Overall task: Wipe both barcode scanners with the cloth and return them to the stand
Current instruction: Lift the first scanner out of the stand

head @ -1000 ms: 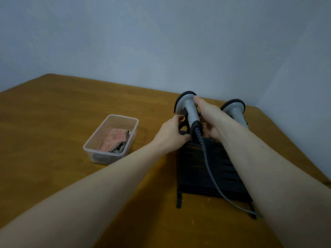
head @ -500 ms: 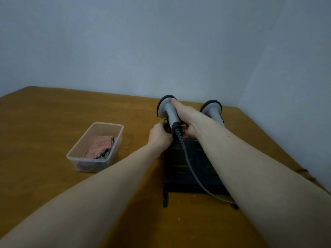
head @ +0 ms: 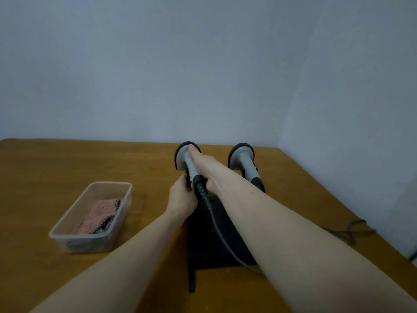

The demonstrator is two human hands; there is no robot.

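Two grey barcode scanners with black rims stand head-up at the far end of a black stand [head: 216,240]. The left scanner [head: 184,158] has both my hands on it. My right hand [head: 204,168] lies along its handle from the right, a finger reaching up to the head. My left hand [head: 181,198] grips the lower handle from the left, near the black cable boot. The right scanner [head: 242,158] rests untouched beside my right forearm. A pink patterned cloth [head: 100,216] lies folded inside a clear plastic tub [head: 67,239] to the left.
The wooden table [head: 45,177] runs to walls at the back and right. A grey cable [head: 222,239] trails from the left scanner over the stand. More dark cable [head: 348,231] is looped near the table's right edge.
The view has tilted upward, so the stand, tub and hands sit lower in the frame. Both hands keep their hold on the left scanner, which stays on the stand.
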